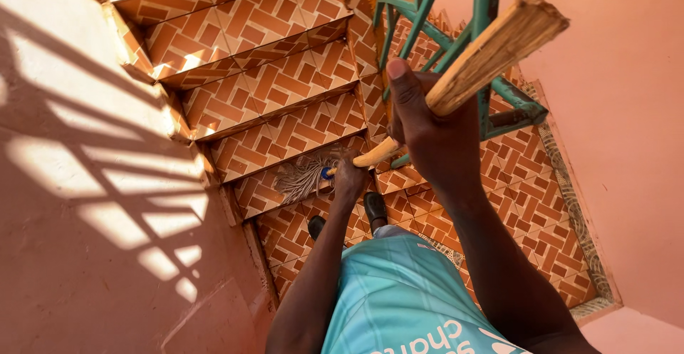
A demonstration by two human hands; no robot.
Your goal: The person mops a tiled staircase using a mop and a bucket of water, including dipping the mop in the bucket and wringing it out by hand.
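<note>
My right hand (pixel 426 127) grips the upper part of a pale wooden mop handle (pixel 491 49), close to the camera. My left hand (pixel 348 176) holds the same handle lower down, just above the mop head. The mop head (pixel 303 176), a bundle of pale string strands with a small blue fitting, rests on a tiled stair tread (pixel 285 137). Below the hands I see my teal shirt (pixel 399 297) and my dark shoes (pixel 375 206) on a lower step.
Orange and cream patterned tile stairs (pixel 249 48) rise ahead. A pink wall (pixel 78 204) with barred sunlight runs along the left. A green metal railing (pixel 491 105) stands on the right, with another pink wall (pixel 627 133) beyond a tiled landing.
</note>
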